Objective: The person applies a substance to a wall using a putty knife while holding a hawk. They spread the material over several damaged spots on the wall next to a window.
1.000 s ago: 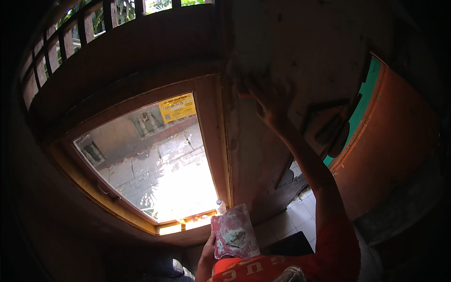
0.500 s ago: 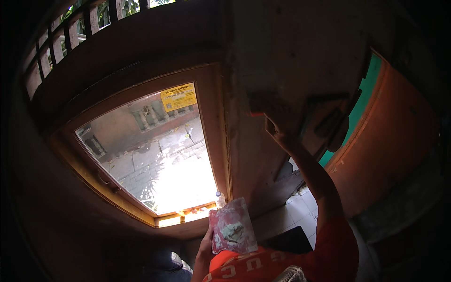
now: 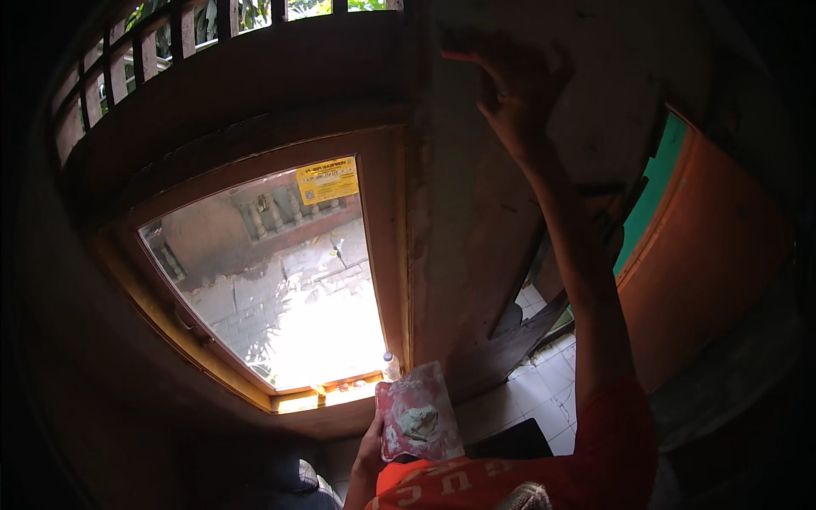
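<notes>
My left hand [image 3: 369,446] grips the left edge of a red, white-smeared board [image 3: 442,391] in front of my red shirt. A lump of pale greenish-white putty-like paste [image 3: 417,422] sits in the middle of that board. High up against the dim wall, my right hand [image 3: 520,89] is raised on an outstretched arm. Its fingers hold a flat, red-edged scraper [image 3: 459,56], which looks dark apart from its edge. Shadow hides the tool's exact shape and whether it touches the wall [image 3: 450,187].
A wooden-framed window [image 3: 382,255] with a yellow sticker [image 3: 327,180] stands left of the wall. On its sill is a small clear bottle [image 3: 391,367]. Barred openings [image 3: 183,34] lie above. To the right are a green panel [image 3: 650,191] and an orange-brown surface [image 3: 710,221]; white floor tiles [image 3: 544,387] show below.
My right hand has moved upward along the wall with the scraper, the arm stretching further. My left hand still holds the board with the paste; the view has shifted slightly.
</notes>
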Available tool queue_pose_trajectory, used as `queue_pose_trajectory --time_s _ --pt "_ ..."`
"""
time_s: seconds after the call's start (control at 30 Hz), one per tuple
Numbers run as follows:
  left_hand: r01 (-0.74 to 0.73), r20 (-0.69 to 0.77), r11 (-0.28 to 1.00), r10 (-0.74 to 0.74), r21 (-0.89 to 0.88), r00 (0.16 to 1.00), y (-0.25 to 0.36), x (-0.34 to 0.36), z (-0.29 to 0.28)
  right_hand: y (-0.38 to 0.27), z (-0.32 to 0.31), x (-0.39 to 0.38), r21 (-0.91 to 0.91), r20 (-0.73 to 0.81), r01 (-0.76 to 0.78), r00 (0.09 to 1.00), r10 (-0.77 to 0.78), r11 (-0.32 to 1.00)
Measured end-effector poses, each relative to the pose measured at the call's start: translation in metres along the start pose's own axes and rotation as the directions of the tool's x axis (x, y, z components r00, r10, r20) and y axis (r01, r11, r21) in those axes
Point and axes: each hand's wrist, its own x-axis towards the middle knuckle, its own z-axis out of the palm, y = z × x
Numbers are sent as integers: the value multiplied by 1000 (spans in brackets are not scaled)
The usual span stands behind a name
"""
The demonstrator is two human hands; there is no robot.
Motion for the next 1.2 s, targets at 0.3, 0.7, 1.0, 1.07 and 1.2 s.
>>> queue_pose_trajectory --time_s 0.3,0.7,1.0,1.07,1.2 --pt "-18 2 998 18 -52 1000 10 -3 -18 -11 -14 -10 83 -120 -31 992 41 996" --pt "-74 37 997 75 -12 997 35 -5 8 4 -14 72 740 513 -592 804 302 319" --pt "-504 171 505 567 701 806 105 -8 47 -134 -119 -125 768 579 -506 810 -91 393" --pt "-589 152 615 613 525 775 115 -12 60 -151 -121 -154 714 590 -513 807 -17 477" --pt "-617 157 621 632 483 759 126 -5 92 -158 -132 -186 592 716 -719 677 171 365"
